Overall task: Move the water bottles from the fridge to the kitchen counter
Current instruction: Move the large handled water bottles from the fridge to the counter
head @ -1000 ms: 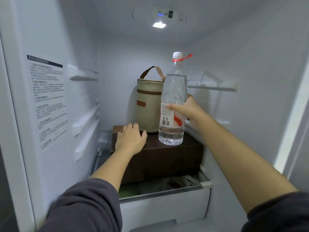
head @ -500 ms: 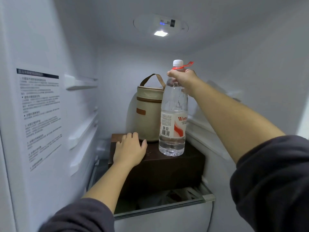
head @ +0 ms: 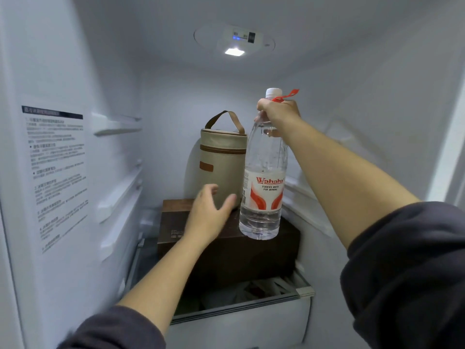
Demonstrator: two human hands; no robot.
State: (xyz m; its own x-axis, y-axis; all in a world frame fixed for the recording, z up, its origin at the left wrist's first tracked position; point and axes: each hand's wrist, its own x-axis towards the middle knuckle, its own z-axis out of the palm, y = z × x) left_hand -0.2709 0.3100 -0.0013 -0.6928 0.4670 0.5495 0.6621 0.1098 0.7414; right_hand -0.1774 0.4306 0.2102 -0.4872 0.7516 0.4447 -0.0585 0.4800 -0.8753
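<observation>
Centre frame, the right hand [head: 279, 112] grips the water bottle [head: 264, 192] by its neck, base over the brown box's [head: 226, 255] front edge. The left hand [head: 208, 212], fingers spread, hovers alongside; open room above.

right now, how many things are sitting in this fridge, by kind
water bottle: 1
beige bag: 1
brown box: 1
total: 3
What lies in the drawer is too hidden to count.
</observation>
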